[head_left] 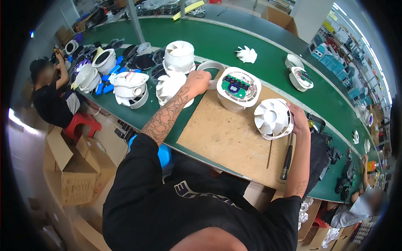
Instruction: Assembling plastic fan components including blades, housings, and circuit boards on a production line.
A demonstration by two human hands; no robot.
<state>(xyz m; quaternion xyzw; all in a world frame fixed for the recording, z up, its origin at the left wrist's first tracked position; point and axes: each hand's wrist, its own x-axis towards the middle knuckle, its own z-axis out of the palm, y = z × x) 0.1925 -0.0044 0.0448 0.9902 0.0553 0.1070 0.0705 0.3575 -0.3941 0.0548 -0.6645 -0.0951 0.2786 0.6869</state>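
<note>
My right hand (299,119) grips the side of a white fan housing (290,125) whose bladed impeller (271,117) faces up, over the right part of a brown board. Reaching out to the left, my left hand (198,81) has its fingers curled between a loose white impeller (169,87) and a white ring (214,67). What those fingers hold, if anything, is hidden by the hand. Between my hands stands a white housing (237,101) with a green circuit board (235,85) exposed on top.
A hammer (287,157) and a thin rod (269,154) lie on the brown board (222,138). White housings (130,85) and blue pieces (108,88) crowd the left. Another impeller (246,55) rests on the green belt (226,39). People sit at both sides.
</note>
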